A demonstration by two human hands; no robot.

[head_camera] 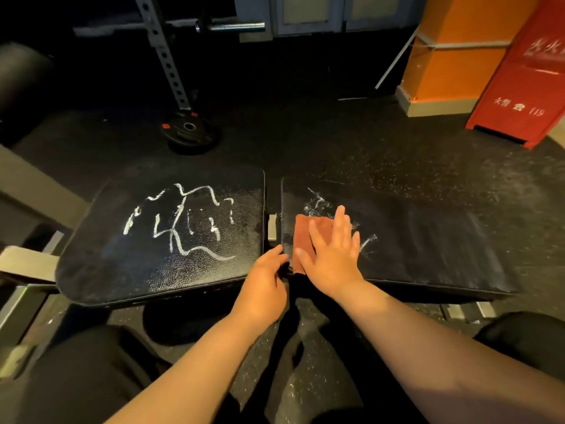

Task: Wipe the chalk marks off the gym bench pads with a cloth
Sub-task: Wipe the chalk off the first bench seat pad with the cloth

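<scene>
Right hand [333, 258] presses the cloth [305, 234] flat-fingered on the bench pad [428, 240]; left hand [263, 283] grips its edge.

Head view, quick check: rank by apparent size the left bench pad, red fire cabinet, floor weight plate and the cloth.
1. left bench pad, largest.
2. red fire cabinet, cropped by the frame edge.
3. weight plate and cloth look alike; the cloth is partly hidden under the right hand, so unranked.
</scene>
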